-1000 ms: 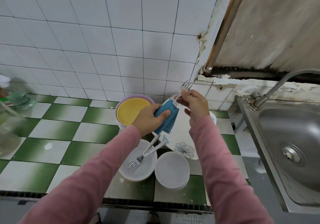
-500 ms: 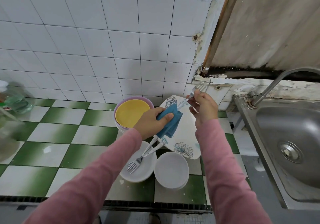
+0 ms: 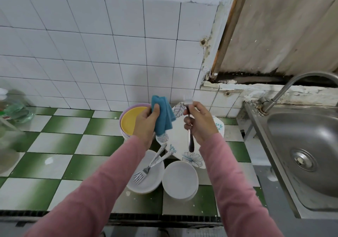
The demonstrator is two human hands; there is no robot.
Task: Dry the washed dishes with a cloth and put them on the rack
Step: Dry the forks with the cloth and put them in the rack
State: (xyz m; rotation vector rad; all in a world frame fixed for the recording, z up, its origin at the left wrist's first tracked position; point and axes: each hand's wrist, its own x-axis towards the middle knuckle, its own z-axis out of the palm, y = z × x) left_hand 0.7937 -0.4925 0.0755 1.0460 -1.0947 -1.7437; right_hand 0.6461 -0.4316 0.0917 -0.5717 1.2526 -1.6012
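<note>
Two forks [image 3: 146,170] lie in one white bowl [image 3: 144,188]; left fingers [image 3: 156,109] grip the blue cloth [image 3: 164,117], right fingers [image 3: 185,120] a third fork [image 3: 191,142].

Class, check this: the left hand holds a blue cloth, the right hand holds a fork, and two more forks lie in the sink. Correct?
Not quite. The head view shows the two forks lying on a white plate, not in the sink. The rest stands.

A folded blue cloth [image 3: 163,116] is held up just beside a fork [image 3: 190,142], which is held upright, tines on top and kinda blurred. Two more forks [image 3: 146,171] are laid across a white plate [image 3: 146,186] below.
</note>
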